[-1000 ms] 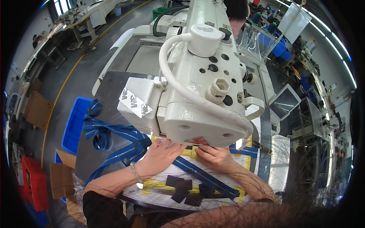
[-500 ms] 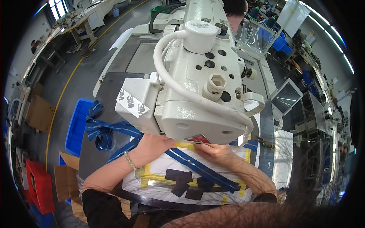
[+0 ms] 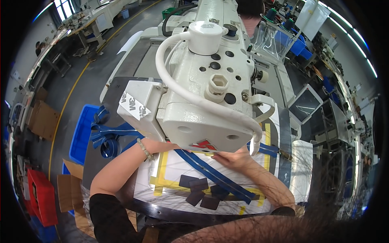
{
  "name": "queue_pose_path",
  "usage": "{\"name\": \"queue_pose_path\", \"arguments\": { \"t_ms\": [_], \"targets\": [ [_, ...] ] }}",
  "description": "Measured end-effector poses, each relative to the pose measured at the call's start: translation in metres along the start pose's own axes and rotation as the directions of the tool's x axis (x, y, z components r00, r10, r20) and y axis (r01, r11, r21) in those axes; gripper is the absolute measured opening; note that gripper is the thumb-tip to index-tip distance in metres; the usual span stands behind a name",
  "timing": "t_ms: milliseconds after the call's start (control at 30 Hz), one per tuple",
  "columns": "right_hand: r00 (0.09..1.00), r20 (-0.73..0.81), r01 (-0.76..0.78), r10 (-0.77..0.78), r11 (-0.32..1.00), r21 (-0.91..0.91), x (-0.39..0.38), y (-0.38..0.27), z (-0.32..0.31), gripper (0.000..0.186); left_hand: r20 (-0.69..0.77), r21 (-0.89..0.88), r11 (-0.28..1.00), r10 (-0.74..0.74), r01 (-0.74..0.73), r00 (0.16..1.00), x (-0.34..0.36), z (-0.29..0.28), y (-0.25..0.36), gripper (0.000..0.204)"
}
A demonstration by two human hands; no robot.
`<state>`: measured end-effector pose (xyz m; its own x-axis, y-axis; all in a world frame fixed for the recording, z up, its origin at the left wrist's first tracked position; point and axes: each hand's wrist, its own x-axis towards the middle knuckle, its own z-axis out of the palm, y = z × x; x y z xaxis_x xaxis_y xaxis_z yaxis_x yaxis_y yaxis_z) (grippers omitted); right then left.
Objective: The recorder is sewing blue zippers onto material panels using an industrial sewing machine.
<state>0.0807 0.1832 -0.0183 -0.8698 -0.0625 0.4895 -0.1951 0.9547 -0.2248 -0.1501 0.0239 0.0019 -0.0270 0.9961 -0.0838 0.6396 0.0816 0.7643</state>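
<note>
My left hand (image 3: 161,146) reaches under the front of a white sewing machine head (image 3: 210,121); its fingers are hidden there. A beaded bracelet (image 3: 144,149) circles that wrist. My right hand (image 3: 235,158) rests on a white sheet (image 3: 170,170) edged with yellow tape, its thumb side toward the space under the head. Its other fingertips are out of sight, so I cannot tell whether it grips anything. Between the hands, a blue zipper (image 3: 214,176) runs slantwise from under the head toward the near right. Several dark fabric patches (image 3: 198,184) lie beside it.
More blue zipper tape (image 3: 117,131) lies coiled at the left of the table, by a blue bin (image 3: 83,133). An open cardboard box (image 3: 71,190) and a red bin (image 3: 42,198) stand lower left. A screen (image 3: 306,103) stands to the right. Another person (image 3: 250,20) is behind the machine.
My left hand has gone farther under the machine head, and its fingers no longer show. The head appears slightly farther left in the picture. The patches have shifted a little away from me.
</note>
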Motion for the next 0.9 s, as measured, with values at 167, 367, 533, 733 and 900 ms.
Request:
{"name": "queue_pose_path", "arguments": {
  "t_ms": [167,367,533,733,900],
  "targets": [
    [1.000,0.017,-0.014,0.014,1.000,-0.007,-0.002,-0.001,-0.001,0.033,-0.009,0.045,0.999,0.022,-0.022,1.000,-0.001,0.004,0.000,0.048],
    [0.999,0.010,-0.033,0.033,0.999,0.007,-0.006,0.001,0.003,0.033,-0.018,0.096,0.994,0.061,-0.059,0.998,0.002,0.009,-0.003,0.048],
    [1.000,-0.001,0.021,-0.021,1.000,-0.023,0.003,-0.002,-0.005,0.030,-0.110,-0.058,0.992,0.106,-0.112,0.988,0.001,0.015,-0.008,0.044],
    [1.000,0.020,0.007,-0.006,0.998,-0.055,-0.004,-0.020,-0.011,0.031,0.087,0.443,0.881,-0.228,0.167,0.970,-0.012,0.034,-0.005,0.044],
    [0.997,-0.073,0.006,-0.022,0.976,-0.219,-0.016,-0.028,-0.007,0.023,-0.101,0.394,0.919,0.069,-0.024,0.993,-0.032,0.039,0.007,0.064]
  ]
}}
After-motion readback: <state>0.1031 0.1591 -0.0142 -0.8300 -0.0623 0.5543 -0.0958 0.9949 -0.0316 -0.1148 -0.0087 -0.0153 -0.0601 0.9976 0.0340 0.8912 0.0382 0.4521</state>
